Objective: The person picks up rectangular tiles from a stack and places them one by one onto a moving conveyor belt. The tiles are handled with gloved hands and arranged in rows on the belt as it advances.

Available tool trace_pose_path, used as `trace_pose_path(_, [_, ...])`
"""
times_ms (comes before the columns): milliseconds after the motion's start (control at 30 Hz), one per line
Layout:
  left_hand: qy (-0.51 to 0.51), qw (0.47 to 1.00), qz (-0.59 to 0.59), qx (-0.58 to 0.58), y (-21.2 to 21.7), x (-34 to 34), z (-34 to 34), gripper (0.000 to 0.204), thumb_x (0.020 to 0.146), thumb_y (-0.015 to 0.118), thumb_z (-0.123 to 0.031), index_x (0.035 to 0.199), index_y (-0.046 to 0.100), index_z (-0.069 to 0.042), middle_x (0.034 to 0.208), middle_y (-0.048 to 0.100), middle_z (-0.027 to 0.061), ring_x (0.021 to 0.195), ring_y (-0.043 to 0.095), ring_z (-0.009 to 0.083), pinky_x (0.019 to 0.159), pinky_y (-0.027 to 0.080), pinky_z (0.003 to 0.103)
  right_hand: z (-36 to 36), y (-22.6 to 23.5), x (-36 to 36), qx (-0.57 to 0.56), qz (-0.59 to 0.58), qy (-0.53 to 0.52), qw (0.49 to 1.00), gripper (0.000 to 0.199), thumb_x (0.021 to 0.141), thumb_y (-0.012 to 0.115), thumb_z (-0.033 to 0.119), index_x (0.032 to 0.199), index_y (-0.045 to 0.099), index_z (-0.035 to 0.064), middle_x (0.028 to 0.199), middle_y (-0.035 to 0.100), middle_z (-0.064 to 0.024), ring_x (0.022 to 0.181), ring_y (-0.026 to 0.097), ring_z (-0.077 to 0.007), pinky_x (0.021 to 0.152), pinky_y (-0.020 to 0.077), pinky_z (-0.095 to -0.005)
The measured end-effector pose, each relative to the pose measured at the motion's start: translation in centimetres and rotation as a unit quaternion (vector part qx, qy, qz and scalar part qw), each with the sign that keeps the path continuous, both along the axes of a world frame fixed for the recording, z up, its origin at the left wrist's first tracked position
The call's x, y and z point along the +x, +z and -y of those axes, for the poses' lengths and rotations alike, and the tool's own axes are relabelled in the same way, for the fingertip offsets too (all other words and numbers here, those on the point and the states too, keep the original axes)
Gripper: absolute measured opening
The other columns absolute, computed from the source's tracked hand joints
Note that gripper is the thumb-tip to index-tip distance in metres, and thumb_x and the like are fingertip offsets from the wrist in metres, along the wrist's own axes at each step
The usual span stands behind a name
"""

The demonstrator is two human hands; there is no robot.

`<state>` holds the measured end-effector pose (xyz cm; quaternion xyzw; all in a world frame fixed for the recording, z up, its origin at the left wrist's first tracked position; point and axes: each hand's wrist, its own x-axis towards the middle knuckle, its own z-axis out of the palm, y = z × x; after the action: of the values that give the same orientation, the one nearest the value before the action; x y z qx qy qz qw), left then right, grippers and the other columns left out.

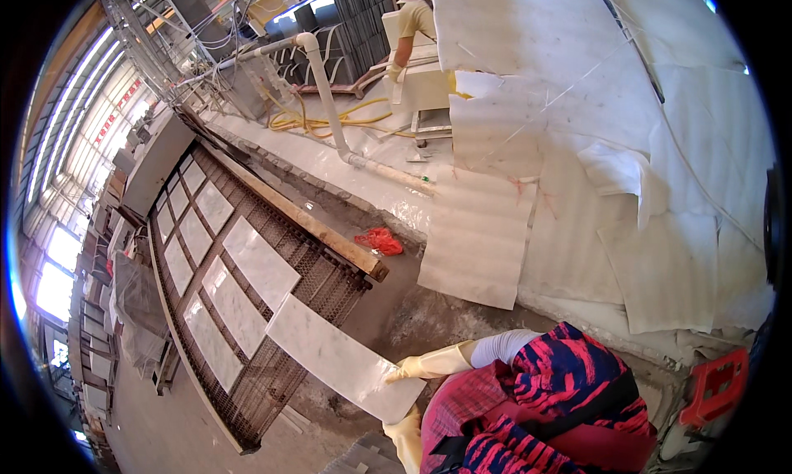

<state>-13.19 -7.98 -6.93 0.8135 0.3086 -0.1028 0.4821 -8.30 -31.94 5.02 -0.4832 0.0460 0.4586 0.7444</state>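
I see two gloved hands on one white marble slab (340, 356) | left hand (406, 441) under its near end, grip unclear | right hand (412, 368) laid flat on top, fingers extended | slab's far end rests on mesh conveyor (326, 288) | about eight more tiles (260, 262) lie there in two rows | one red stool (716, 385) at right

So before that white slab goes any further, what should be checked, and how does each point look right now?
1. Left hand on the marble slab's near edge: ok.
2. Right hand under the near corner: cannot tell, mostly hidden.
3. Far end resting on the mesh conveyor: ok.
4. Slab clear of the tiles already on the mesh: ok.
5. Gloves on both hands: ok.
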Motion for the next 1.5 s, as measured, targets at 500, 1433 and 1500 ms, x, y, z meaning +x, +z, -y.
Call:
trace_pose_path(500, [-0.032,0.984,0.037,-0.169,-3.5,0.6,-3.7,0.063,0.069,0.095,-0.01,0.124,0.066,0.003,0.117,0.073,0.013,0.108,0.069,0.0198,0.09,0.056,0.036,-5.7,-4.9,1.0,-0.108,0.023,-0.017,0.994,0.077,0.101,0.056,0.059,0.154,0.043,0.0051,0.153,0.051,-0.0101,0.139,0.047,-0.0214,0.115,0.0368,-0.0372])
trace_pose_path(1433, [-0.033,0.95,0.057,-0.305,-3.9,1.9,-7.6,0.072,0.07,0.094,-0.002,0.131,0.057,0.005,0.12,0.07,0.0143,0.107,0.066,0.0178,0.088,0.056,0.034,-7.0,2.3,0.2,-0.176,0.12,0.04,0.976,0.088,0.1,0.044,0.07,0.16,0.033,0.0064,0.162,0.039,-0.0129,0.148,0.039,-0.025,0.123,0.0261,-0.0402])
trace_pose_path(1500, [-0.042,0.952,0.05,-0.299,-2.9,1.9,-7.3,0.073,0.069,0.093,-0.001,0.132,0.056,0.006,0.12,0.069,0.0147,0.106,0.066,0.0185,0.088,0.057,0.034,-6.9,2.0,-0.1,-0.179,0.118,0.037,0.976,0.088,0.1,0.043,0.07,0.16,0.033,0.0064,0.163,0.039,-0.013,0.148,0.038,-0.0252,0.123,0.0253,-0.0402])
